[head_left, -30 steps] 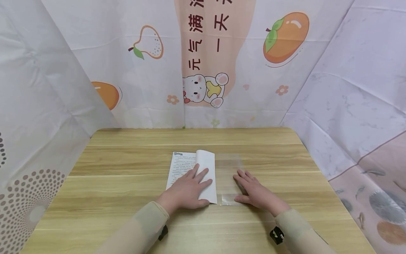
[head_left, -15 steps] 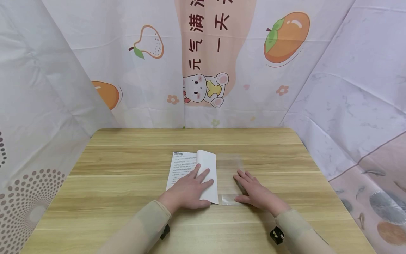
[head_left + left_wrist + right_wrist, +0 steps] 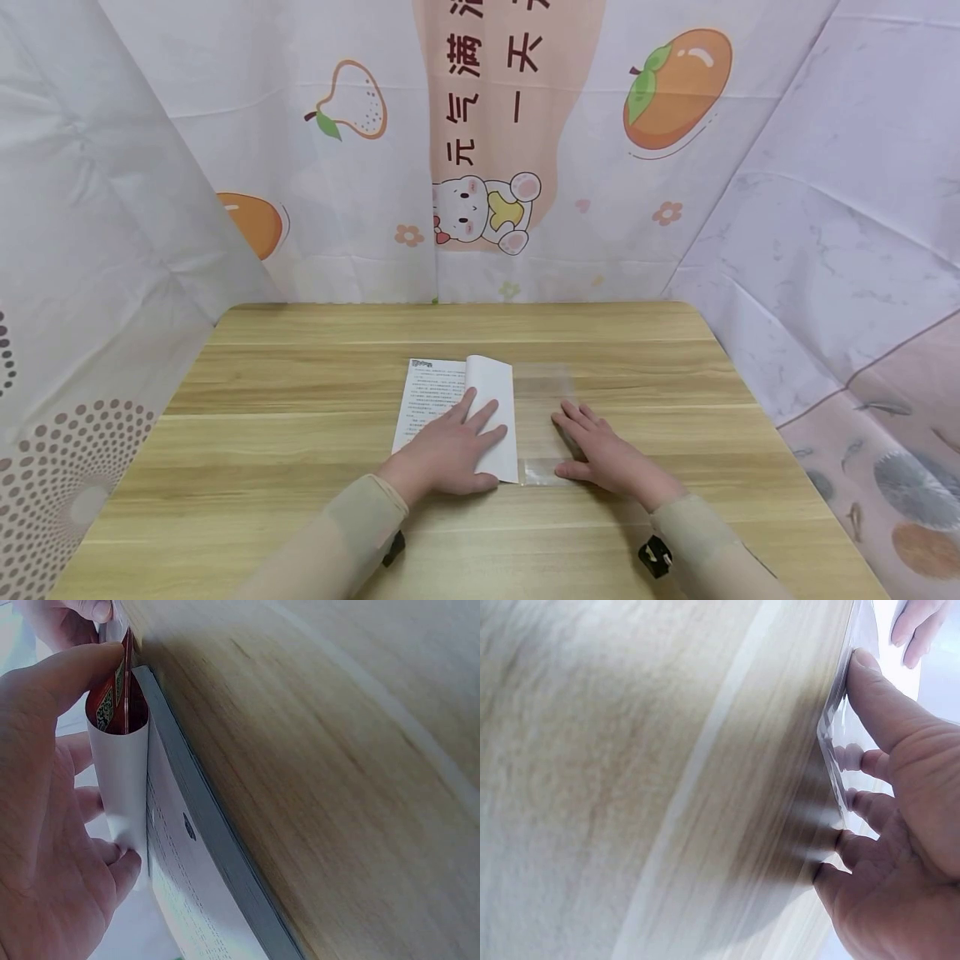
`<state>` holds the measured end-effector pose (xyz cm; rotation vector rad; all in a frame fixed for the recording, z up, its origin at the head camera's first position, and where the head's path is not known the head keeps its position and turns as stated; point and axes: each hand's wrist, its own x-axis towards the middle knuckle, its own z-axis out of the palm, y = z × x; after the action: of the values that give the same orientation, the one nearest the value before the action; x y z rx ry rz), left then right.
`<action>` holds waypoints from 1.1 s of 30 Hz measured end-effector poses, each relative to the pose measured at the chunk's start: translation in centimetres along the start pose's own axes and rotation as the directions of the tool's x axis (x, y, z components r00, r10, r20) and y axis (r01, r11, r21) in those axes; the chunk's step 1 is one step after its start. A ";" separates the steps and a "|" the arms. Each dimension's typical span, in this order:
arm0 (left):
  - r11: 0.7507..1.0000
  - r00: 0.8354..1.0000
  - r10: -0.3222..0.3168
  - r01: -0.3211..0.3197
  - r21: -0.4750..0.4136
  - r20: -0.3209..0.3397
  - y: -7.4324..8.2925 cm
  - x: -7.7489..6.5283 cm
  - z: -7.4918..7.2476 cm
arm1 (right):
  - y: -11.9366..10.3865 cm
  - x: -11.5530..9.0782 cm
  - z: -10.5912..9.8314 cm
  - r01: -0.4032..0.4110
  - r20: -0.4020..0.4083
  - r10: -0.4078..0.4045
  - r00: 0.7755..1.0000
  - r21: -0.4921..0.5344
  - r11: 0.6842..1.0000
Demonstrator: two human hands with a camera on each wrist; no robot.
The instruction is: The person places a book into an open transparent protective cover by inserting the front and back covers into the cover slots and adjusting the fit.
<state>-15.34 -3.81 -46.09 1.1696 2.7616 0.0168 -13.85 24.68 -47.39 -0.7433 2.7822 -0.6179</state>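
Cloth walls in the space on 3 sides. Behind the surface (image 3: pixel 277 417), a light wood-grain top with rounded far corners, hangs a white curtain (image 3: pixel 577 275) printed with orange fruit, small flowers, 2 lines of dark-red characters on a peach band and a white cartoon animal. At left is a pale cloth (image 3: pixel 90 208) with brown dots in rings; at right, a marble-veined cloth (image 3: pixel 825 208) turns pink with grey and orange spots lower down.

Near the middle of the surface lies a white-paged printed book (image 3: pixel 431 396), its text page face up at left and a blank-sided white page (image 3: pixel 492 383) curled over beside it. Just right of that page lies a clear, thin plastic sheet (image 3: pixel 536 387), flat on the wood and glossy along its near edge.

The left hand (image 3: pixel 446 454), fingers spread, presses on the curled page; the left wrist view shows a red panel with a square code (image 3: pixel 112 701) inside the curl. The right hand (image 3: pixel 600 454) rests on the plastic sheet, fingers loosely extended, thumb by its near edge. Black devices (image 3: pixel 656 556) sit at both beige sleeves (image 3: pixel 712 550).
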 end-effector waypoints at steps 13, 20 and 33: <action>1.000 1.000 0.015 -0.015 0.025 0.000 0.0 0.2 0.3 | 0.0 0.1 0.1 0.003 -0.004 -0.003 1.000 -0.001 1.000; 1.000 1.000 0.014 -0.014 0.028 0.004 0.2 0.3 0.3 | 0.1 0.1 0.1 0.007 -0.006 -0.007 1.000 0.002 1.000; 0.999 1.000 -0.001 0.000 0.045 0.017 0.5 0.4 0.5 | 0.0 0.0 0.1 0.004 -0.003 -0.004 1.000 0.006 1.000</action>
<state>-15.24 -3.19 -46.61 1.1746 2.7612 -0.0557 -13.85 24.67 -47.51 -0.7468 2.7814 -0.6288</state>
